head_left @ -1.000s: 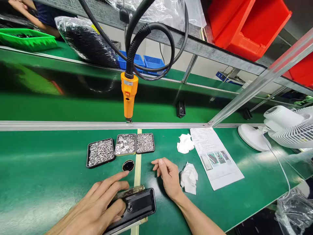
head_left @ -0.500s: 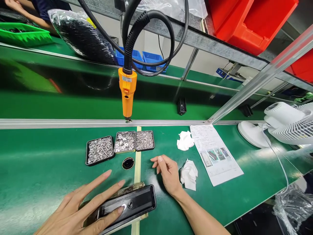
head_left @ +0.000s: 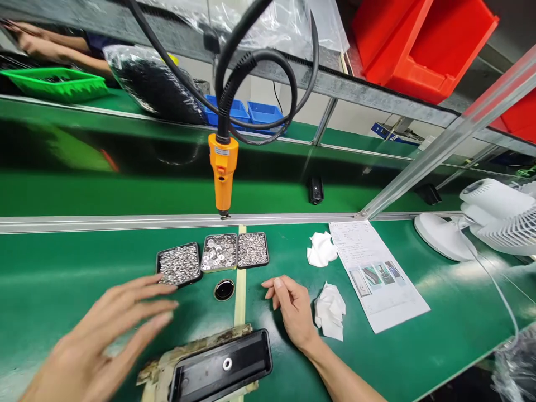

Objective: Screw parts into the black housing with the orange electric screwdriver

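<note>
A black oblong plastic part [head_left: 221,369] lies on a worn pad [head_left: 192,352] near the front edge, with a small silver washer [head_left: 227,364] in its middle. My left hand [head_left: 96,340] hovers open to the left of it, fingers spread, touching nothing. My right hand [head_left: 293,310] rests on the green table just right of the part, fingers loosely curled and empty. Three small trays of silver screws and washers [head_left: 213,257] sit beyond my hands, with a black round ring [head_left: 224,290] in front of them.
An orange electric screwdriver [head_left: 223,176] hangs on a black cable above the trays. Two crumpled white cloths [head_left: 329,304] and an instruction sheet [head_left: 374,273] lie to the right, then a white fan [head_left: 481,223]. Another person's arms [head_left: 46,44] and a green bin [head_left: 58,82] are at far left.
My left hand has lifted off the black part and moved left, leaving a washer on it. The right hand has stayed put.
</note>
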Tool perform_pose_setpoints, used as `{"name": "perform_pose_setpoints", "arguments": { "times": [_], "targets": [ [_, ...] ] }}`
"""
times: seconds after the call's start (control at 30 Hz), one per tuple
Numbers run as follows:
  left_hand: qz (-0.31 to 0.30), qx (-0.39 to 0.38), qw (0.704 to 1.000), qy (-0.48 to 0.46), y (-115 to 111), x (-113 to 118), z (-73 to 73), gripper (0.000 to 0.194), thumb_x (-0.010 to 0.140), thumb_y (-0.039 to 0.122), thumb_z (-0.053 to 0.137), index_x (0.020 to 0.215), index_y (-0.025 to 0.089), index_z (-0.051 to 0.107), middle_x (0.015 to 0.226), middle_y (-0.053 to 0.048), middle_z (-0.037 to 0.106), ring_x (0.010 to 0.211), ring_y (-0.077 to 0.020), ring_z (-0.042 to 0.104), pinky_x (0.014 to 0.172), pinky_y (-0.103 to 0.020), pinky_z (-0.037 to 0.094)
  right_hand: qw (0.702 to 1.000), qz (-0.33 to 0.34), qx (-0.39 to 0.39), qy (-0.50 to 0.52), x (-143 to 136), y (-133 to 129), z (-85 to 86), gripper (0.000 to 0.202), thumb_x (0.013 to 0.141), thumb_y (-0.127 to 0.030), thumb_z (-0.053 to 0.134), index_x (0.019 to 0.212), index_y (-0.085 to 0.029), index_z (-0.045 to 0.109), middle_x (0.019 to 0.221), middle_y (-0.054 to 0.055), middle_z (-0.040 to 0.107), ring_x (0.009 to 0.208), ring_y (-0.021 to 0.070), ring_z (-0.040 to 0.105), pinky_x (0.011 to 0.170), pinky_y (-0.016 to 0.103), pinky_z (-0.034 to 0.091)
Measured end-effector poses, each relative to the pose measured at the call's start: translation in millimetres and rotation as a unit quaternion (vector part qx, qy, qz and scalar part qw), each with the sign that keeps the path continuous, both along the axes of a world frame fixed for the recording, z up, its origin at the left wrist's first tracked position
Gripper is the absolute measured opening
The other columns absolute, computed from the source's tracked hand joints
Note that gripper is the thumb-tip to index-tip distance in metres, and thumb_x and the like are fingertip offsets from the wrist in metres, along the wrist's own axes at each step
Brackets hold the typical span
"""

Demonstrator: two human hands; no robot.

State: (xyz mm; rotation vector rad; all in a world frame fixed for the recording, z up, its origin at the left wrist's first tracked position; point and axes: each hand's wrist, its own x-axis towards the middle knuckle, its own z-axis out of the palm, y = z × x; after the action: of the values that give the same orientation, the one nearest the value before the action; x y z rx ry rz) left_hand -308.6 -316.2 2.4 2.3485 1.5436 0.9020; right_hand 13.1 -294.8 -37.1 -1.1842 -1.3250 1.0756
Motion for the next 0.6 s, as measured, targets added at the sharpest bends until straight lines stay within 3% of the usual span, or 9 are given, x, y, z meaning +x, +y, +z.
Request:
{"name": "perform_pose_setpoints", "arguments": {
  "times": [0.1, 0.27, 0.43, 0.6],
  "targets": [
    [0.075, 0.001, 0.996, 0.046, 36, -19, -0.7, 0.035, 0.098, 0.056, 0.05, 0.109, 0.029, 0.069, 0.116, -0.001, 0.07, 0.117, -0.03, 0.058, 0.105, -0.048, 0.044, 1.0, 0.0, -0.006, -0.005, 0, -1, -1.0, 0.041, 0.105, -0.048, 0.049, 0.094, -0.019, 0.077, 0.074, 0.0, 0.064, 0.06, 0.009, 0.051, 0.062, 0.025, 0.04],
    [0.057, -0.018, 0.99, 0.125, 81, -15, -13.9, 0.04, 0.097, 0.053, 0.05, 0.109, 0.022, 0.072, 0.105, -0.007, 0.071, 0.105, -0.0321, 0.053, 0.092, -0.045, 0.042, 1.0, 0.004, -0.009, -0.005, 0, 0, -4.6, 0.042, 0.105, -0.05, 0.049, 0.096, -0.019, 0.076, 0.075, -0.001, 0.064, 0.06, 0.0092, 0.05, 0.064, 0.025, 0.04],
    [0.069, -0.046, 0.992, 0.091, 93, -4, -28.8, 0.034, 0.095, 0.049, 0.053, 0.097, 0.022, 0.073, 0.093, -0.007, 0.07, 0.095, -0.0299, 0.052, 0.086, -0.042, 0.04, 1.0, -0.002, -0.006, -0.015, 0, 0, -3.8, 0.043, 0.105, -0.05, 0.047, 0.096, -0.019, 0.076, 0.075, -0.001, 0.063, 0.061, 0.0091, 0.051, 0.064, 0.025, 0.04],
    [0.098, -0.077, 0.991, 0.038, 93, -7, -22.4, 0.037, 0.093, 0.056, 0.051, 0.092, 0.024, 0.071, 0.096, -0.006, 0.071, 0.099, -0.0296, 0.053, 0.091, -0.042, 0.039, 1.0, -0.003, -0.012, -0.022, 0, -1, 0.7, 0.044, 0.105, -0.051, 0.047, 0.095, -0.019, 0.076, 0.074, -0.001, 0.063, 0.061, 0.0094, 0.051, 0.064, 0.025, 0.04]
  ]
}}
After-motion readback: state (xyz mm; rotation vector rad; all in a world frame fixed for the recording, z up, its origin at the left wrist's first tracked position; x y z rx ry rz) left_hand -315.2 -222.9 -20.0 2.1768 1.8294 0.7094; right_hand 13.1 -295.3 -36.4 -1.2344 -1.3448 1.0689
